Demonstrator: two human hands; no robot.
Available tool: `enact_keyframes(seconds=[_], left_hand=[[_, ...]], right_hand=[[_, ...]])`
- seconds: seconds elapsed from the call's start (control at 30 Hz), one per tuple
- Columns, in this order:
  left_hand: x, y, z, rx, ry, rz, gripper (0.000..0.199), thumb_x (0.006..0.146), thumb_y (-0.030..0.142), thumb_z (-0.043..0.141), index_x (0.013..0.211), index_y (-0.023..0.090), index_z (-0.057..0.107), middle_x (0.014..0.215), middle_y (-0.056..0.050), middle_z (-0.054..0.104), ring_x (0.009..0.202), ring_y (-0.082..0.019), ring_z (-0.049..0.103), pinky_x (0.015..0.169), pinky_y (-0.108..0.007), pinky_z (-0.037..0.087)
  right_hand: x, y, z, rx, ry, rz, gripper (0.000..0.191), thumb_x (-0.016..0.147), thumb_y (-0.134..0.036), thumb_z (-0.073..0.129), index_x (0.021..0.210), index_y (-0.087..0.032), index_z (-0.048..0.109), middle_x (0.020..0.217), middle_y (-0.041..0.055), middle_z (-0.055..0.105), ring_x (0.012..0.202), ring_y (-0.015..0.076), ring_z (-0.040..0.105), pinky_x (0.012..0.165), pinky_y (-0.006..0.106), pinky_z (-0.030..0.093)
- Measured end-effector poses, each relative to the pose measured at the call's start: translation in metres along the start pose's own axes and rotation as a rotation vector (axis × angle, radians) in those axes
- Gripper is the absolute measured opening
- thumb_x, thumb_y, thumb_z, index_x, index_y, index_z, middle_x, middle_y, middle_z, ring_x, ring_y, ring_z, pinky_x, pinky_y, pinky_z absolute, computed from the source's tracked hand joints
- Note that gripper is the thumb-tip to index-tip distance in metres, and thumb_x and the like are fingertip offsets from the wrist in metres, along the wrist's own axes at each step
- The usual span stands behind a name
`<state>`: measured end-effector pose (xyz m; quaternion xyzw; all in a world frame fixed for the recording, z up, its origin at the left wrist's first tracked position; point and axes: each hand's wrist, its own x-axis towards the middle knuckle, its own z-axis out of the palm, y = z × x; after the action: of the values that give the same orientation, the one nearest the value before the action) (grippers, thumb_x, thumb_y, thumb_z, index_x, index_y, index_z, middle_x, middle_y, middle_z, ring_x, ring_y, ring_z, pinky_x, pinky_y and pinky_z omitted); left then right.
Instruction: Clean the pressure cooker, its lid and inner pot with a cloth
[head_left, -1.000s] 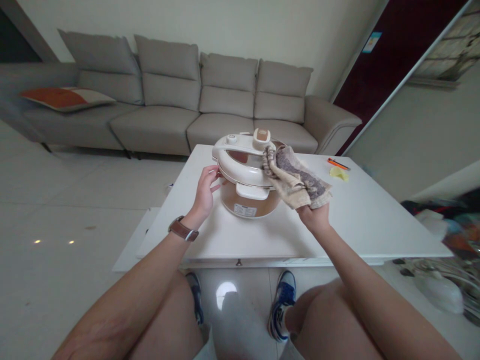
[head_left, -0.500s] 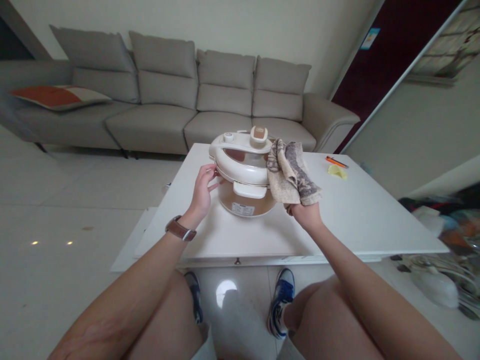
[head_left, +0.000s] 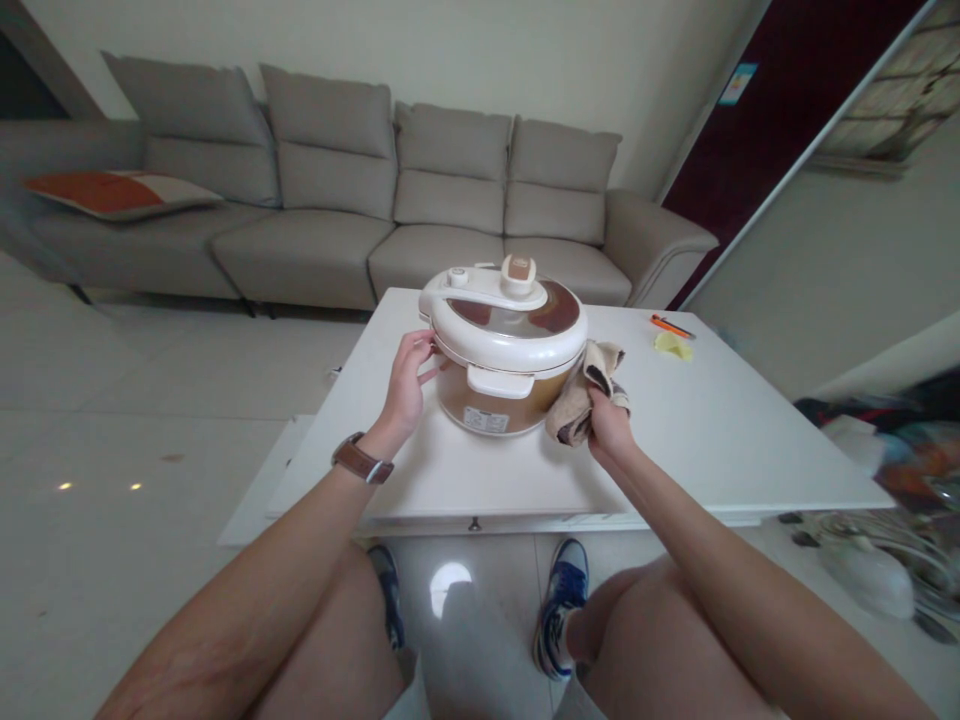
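One upright cooker (head_left: 551, 345), glossy white above gold-brown, stands toward the worktop's (head_left: 720, 430) left edge, its vertical axis upright and one side grip (head_left: 500, 382) facing the near edge. The left hand (head_left: 407, 378), fingers parted and curved, touches its left side. The right hand (head_left: 611, 425) pinches one bunched beige-and-dark cloth (head_left: 574, 405) against its right side. One orange tool (head_left: 669, 325) and one yellow piece (head_left: 673, 346) lie near the far right corner.

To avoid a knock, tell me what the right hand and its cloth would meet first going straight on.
The cooker, most likely: the right hand points forward and leftward, and its cloth sits right beside the cooker's wall. Whether they touch is unclear from this view.
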<state>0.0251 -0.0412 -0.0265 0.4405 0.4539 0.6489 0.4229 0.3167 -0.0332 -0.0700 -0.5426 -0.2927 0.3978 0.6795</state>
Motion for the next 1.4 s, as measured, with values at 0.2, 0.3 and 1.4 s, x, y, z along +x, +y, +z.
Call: enact_keyframes(seconds=[0.2, 0.3, 1.4], left_hand=[[-0.001, 0.000, 0.001, -0.010, 0.004, 0.015, 0.027, 0.087, 0.048, 0.057, 0.106, 0.029, 0.063, 0.126, -0.004, 0.065, 0.123, -0.027, 0.059, 0.100, -0.044, 0.052], [-0.001, -0.001, 0.002, -0.016, -0.003, 0.013, 0.026, 0.088, 0.047, 0.056, 0.106, 0.029, 0.063, 0.124, -0.003, 0.066, 0.122, -0.026, 0.060, 0.099, -0.044, 0.053], [-0.002, 0.001, 0.002, -0.014, -0.003, 0.009, 0.027, 0.088, 0.049, 0.055, 0.104, 0.029, 0.062, 0.126, -0.004, 0.064, 0.122, -0.026, 0.059, 0.097, -0.042, 0.054]], right_hand=[[-0.031, 0.007, 0.001, -0.130, 0.058, -0.071, 0.034, 0.076, -0.035, 0.066, 0.107, -0.021, 0.069, 0.113, 0.0072, 0.076, 0.107, 0.0245, 0.071, 0.105, 0.045, 0.055], [-0.057, 0.005, 0.001, -0.234, -0.021, -0.215, 0.040, 0.082, -0.042, 0.066, 0.115, -0.021, 0.069, 0.128, 0.0098, 0.072, 0.124, 0.0256, 0.064, 0.119, 0.048, 0.042], [-0.045, -0.060, -0.014, -0.011, -0.026, 0.006, 0.035, 0.075, -0.031, 0.073, 0.108, -0.020, 0.070, 0.112, 0.0059, 0.078, 0.105, 0.0265, 0.076, 0.094, 0.044, 0.064]])
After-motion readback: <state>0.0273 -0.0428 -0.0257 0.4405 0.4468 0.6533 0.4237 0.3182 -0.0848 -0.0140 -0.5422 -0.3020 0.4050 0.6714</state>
